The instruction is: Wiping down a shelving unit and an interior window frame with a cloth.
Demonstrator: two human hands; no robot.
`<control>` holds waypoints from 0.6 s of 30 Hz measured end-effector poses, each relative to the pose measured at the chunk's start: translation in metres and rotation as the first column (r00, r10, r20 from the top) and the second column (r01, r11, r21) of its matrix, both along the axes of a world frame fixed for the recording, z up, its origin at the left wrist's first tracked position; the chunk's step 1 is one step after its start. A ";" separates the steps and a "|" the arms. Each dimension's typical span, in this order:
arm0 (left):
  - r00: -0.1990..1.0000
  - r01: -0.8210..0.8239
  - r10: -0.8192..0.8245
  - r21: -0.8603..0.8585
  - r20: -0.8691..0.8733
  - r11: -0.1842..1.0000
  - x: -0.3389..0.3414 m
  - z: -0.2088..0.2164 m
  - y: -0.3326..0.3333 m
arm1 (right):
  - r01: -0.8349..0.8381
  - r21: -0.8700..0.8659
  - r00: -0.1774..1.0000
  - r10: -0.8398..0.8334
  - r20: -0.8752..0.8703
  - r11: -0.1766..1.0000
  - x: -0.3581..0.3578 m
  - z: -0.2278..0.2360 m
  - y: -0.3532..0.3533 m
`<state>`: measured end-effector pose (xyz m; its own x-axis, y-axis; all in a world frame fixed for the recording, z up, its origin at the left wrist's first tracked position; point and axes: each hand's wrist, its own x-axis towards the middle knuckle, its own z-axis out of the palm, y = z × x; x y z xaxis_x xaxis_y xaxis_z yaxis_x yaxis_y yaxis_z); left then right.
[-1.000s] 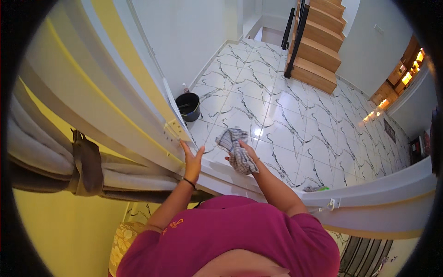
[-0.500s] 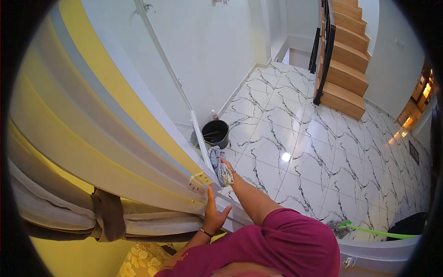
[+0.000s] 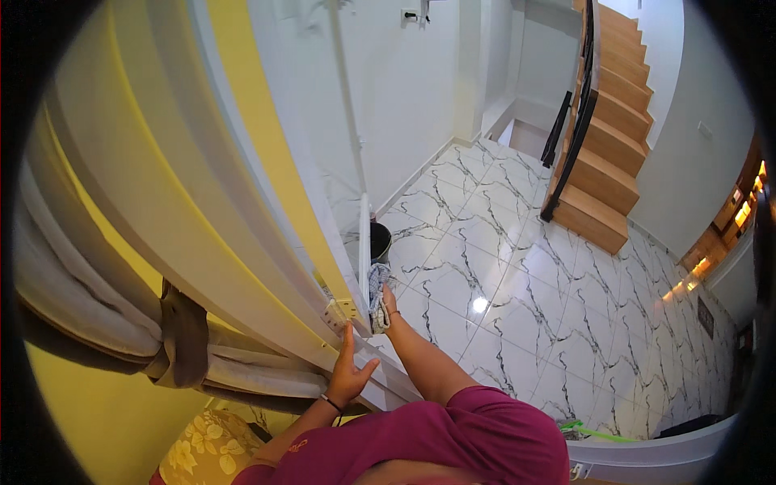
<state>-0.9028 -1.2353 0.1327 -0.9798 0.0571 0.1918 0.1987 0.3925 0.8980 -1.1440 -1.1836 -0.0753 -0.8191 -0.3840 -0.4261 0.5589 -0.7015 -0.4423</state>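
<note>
My right hand (image 3: 390,300) reaches forward and grips a crumpled checked cloth (image 3: 377,284). The cloth lies against the lower part of a white-framed panel edge (image 3: 364,242). Close by on the left, my left hand (image 3: 348,377) has its index finger pointing up and its thumb apart, with nothing held. Its fingertip is at the wall edge just below a socket plate (image 3: 346,310); whether it touches cannot be told. Beyond the cloth stands a dark bucket (image 3: 379,240), partly hidden behind the panel edge.
Marbled white tiles (image 3: 501,259) cover the floor. Wooden stairs (image 3: 602,178) with a black railing rise at the far right. On the left hangs a tied-back curtain (image 3: 267,376), above a yellow floral cover (image 3: 206,449). A green handle (image 3: 598,434) lies at the lower right.
The view has turned, and both hands appear slightly further left. More of the bucket is now hidden behind the panel edge. My right hand keeps its grip on the cloth.
</note>
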 end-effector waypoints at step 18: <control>0.806 0.025 -0.222 -0.342 -0.549 0.939 -0.017 0.058 0.040 | 0.480 0.157 0.858 -0.424 -0.289 0.863 0.092 0.154 0.196</control>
<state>-0.9202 -1.1949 0.1911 -0.6746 0.3209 0.6648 0.7014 0.5596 0.4416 -1.0516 -0.9872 0.0790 -0.9650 0.1325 -0.2263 0.0625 -0.7218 -0.6892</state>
